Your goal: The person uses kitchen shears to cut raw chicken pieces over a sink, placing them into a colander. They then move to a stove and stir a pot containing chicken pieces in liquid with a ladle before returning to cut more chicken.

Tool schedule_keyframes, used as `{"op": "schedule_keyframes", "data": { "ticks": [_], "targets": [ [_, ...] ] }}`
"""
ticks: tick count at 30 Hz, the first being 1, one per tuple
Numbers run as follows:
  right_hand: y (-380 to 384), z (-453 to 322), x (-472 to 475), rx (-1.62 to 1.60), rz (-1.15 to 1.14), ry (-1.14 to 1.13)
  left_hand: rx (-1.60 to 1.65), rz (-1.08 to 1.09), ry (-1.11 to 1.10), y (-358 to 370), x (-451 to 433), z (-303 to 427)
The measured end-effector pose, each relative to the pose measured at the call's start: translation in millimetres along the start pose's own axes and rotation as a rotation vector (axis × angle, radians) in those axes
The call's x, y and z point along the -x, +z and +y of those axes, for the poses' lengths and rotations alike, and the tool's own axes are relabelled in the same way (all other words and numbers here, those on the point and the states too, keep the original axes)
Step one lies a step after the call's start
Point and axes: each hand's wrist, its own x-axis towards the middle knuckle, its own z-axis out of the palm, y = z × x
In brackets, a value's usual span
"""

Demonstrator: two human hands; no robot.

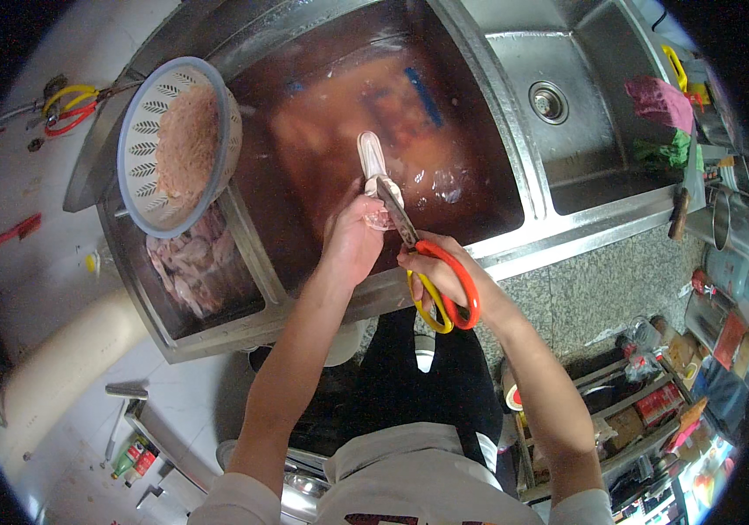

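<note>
In my left hand [356, 230] is a pale, wet piece of raw animal meat [371, 154], with a long rounded tip pointing away from me. Its exact kind is unclear. My right hand [450, 266] grips scissors [443, 285] with one red and one yellow handle. Their blades lie against the meat near my left fingertips and look almost closed. Both hands are above the near side of a steel sink basin [502, 164] holding reddish, cloudy water. Pale pieces and a blue object [423, 97] show dimly in the water.
A white plastic colander [138, 144] of pinkish shredded matter sits over the left sink divider. Raw meat pieces [194, 262] lie in the small left compartment. Right are another basin [584, 131] with a drain, pink cloth [659, 104] and a wooden-handled knife [679, 213].
</note>
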Motion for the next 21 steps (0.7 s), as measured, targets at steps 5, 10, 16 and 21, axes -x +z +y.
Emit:
{"op": "schedule_keyframes", "data": {
  "ticks": [5, 10, 16, 21],
  "targets": [
    [-11.2, -3.3, 5.6, 0.080, -0.041, 0.102, -0.031, 0.005, 0.054, 3.1, -1.9, 4.6],
    [-13.2, -1.6, 7.8, 0.060, -0.022, 0.128, -0.080, 0.033, 0.047, 5.5, -2.5, 4.9],
    [-18.2, 2.6, 10.1, -0.063, -0.052, 0.172, -0.094, 0.003, 0.044, 3.7, -0.7, 7.2],
    [-15.5, 0.4, 8.2, 0.108, -0.030, 0.052, -0.116, 0.003, 0.042, 6.0, 1.3, 5.2]
  ]
}}
